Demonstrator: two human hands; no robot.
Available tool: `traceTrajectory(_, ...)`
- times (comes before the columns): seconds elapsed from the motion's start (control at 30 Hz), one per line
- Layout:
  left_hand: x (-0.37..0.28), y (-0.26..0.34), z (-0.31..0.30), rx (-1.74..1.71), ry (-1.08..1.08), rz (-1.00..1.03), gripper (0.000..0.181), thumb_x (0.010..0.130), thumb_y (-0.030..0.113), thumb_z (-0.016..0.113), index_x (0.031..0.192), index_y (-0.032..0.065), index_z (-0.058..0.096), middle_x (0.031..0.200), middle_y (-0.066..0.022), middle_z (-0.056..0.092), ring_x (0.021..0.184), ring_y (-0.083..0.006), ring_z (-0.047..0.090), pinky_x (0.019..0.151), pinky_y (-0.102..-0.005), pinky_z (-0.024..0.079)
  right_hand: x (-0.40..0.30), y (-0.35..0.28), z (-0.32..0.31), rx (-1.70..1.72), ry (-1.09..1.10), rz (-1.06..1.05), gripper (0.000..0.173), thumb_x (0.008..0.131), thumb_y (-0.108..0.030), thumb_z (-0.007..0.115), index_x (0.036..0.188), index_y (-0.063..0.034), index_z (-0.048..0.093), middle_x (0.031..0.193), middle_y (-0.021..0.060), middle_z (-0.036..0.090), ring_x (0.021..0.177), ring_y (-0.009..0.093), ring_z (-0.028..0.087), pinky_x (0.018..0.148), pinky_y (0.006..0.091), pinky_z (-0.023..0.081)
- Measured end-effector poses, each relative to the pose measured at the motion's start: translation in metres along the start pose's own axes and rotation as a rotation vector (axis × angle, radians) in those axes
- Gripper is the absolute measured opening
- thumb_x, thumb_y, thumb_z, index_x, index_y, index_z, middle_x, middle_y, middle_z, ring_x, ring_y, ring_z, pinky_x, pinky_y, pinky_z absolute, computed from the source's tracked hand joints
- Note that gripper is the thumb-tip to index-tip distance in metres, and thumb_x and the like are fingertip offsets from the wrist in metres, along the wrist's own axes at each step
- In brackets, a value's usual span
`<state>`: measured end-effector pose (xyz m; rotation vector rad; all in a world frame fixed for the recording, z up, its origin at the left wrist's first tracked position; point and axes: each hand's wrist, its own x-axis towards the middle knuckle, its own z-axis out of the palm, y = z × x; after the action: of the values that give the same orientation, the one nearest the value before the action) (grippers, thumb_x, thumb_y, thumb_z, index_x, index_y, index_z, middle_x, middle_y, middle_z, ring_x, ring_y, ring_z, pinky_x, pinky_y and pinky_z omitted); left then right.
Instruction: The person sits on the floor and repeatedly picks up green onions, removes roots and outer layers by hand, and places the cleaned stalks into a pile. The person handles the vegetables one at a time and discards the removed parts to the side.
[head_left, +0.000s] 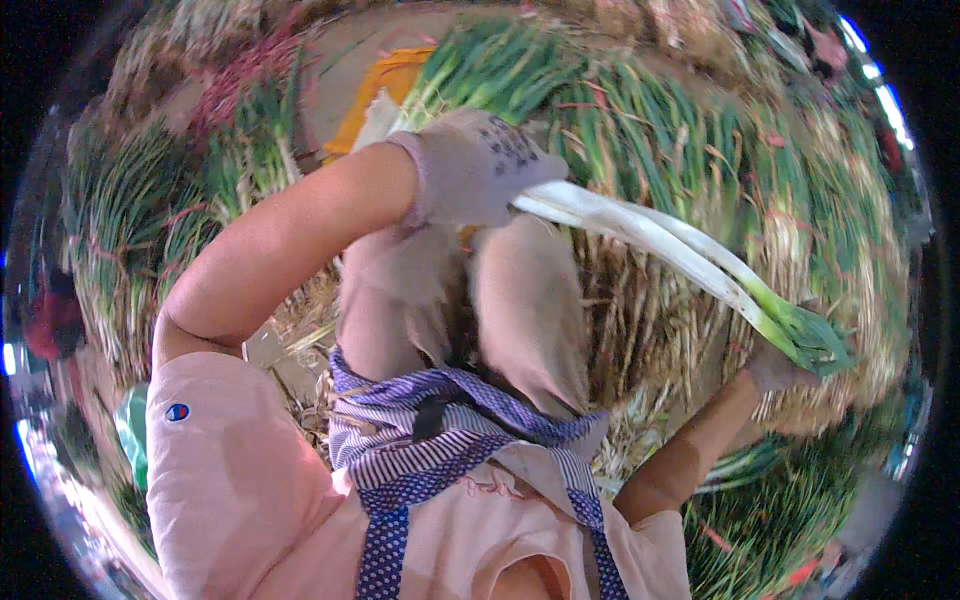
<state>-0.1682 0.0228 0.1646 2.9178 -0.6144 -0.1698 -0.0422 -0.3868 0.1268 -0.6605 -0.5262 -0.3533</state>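
My left hand (487, 161), in a pale glove with dark printed marks on its back, is above my knees. It grips the white lower ends of large green onions (652, 236). At least two stalks slant down to the right, close together. My right hand (784, 364), also gloved, is low at the right with the green tops in its grasp. The tops hide some of its fingers. The root ends are hidden by my left hand.
Tied bundles of green onions (652, 127) surround me, with more at the left (131, 217). Beyond my left hand lies a yellow-orange sheet or mat (382, 90). Red ties (247, 71) lie behind it. Dry leaf scraps (300, 412) litter the ground.
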Motion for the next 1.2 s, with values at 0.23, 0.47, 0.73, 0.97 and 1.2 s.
traceTrajectory(0.23, -0.087, -0.105, 0.067, -0.248, 0.285, -0.497, 0.044, 0.067, 0.020, 0.064, 0.107, 0.0097, 0.050, 0.086, -0.0145, 0.061, 0.080, -0.0303, 0.061, 0.072, -0.0386, 0.048, 0.123, 0.139, 0.071, 0.607, -0.529, 0.699, 0.054, 0.089, -0.040, 0.038, 0.132, -0.0076, 0.034, 0.133, 0.0140, 0.038, 0.122, 0.033, 0.035, 0.105, 0.0523, 0.018)
traceTrajectory(0.47, -0.110, -0.110, 0.244, -0.736, 0.220, -0.902, 0.056, 0.071, 0.028, 0.064, 0.118, 0.0059, 0.042, 0.089, -0.0231, 0.059, 0.086, -0.0373, 0.057, 0.075, -0.0435, 0.045, 0.131, 0.397, 0.158, -0.956, -0.503, 0.565, 0.054, 0.086, -0.040, 0.045, 0.127, -0.0044, 0.038, 0.127, 0.0156, 0.044, 0.115, 0.032, 0.042, 0.099, 0.0458, 0.030)
traceTrajectory(0.73, -0.112, -0.103, 0.277, -0.519, -0.464, -1.133, 0.064, 0.084, 0.046, 0.043, 0.130, 0.0026, 0.034, 0.129, -0.0214, 0.041, 0.121, -0.0319, 0.038, 0.099, -0.0397, 0.032, -0.148, 0.526, 0.133, -1.559, -1.856, 0.291, 0.076, 0.074, -0.057, 0.055, 0.134, -0.0160, 0.033, 0.139, 0.0210, 0.022, 0.129, 0.038, 0.021, 0.104, 0.0456, 0.026)
traceTrajectory(0.97, -0.182, -0.122, 0.362, -0.327, -0.711, -1.134, 0.066, 0.087, 0.051, 0.031, 0.131, 0.0023, 0.033, 0.135, -0.0222, 0.033, 0.121, -0.0373, 0.037, 0.100, -0.0430, 0.030, -0.130, 0.494, 0.166, -1.020, -1.581, 0.788, 0.032, 0.086, -0.035, 0.052, 0.099, -0.0052, 0.051, 0.094, 0.0119, 0.045, 0.089, 0.026, 0.043, 0.076, 0.0354, 0.038)
traceTrajectory(1.2, -0.143, -0.120, 0.302, -0.328, -0.422, -1.009, 0.063, 0.073, 0.035, 0.066, 0.123, 0.0043, 0.042, 0.114, -0.0191, 0.050, 0.102, -0.0344, 0.051, 0.088, -0.0407, 0.041, -0.166, 0.329, -0.047, -1.949, -1.335, 1.092, 0.036, 0.084, -0.039, 0.046, 0.087, -0.0051, 0.057, 0.085, 0.0207, 0.061, 0.081, 0.034, 0.060, 0.071, 0.0422, 0.049)
